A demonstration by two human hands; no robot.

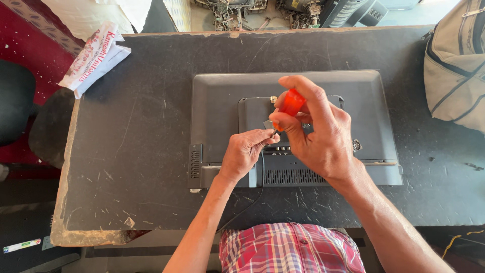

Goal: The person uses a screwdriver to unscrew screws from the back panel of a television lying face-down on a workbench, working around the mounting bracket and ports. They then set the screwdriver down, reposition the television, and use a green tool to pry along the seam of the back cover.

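While the right hand (318, 134) grips an orange-handled screwdriver (290, 105) over the monitor back (222, 101), the left hand (245, 151) pinches closed beside its tip.

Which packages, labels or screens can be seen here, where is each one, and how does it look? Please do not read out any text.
Flat-screen monitor: face down in the middle of the dark table, grey rectangular back cover up, under both hands.
Paper package: on the table's far left corner, folded, white with red print.
Small label strip: low at the left, below the table edge, narrow, white with coloured marks.
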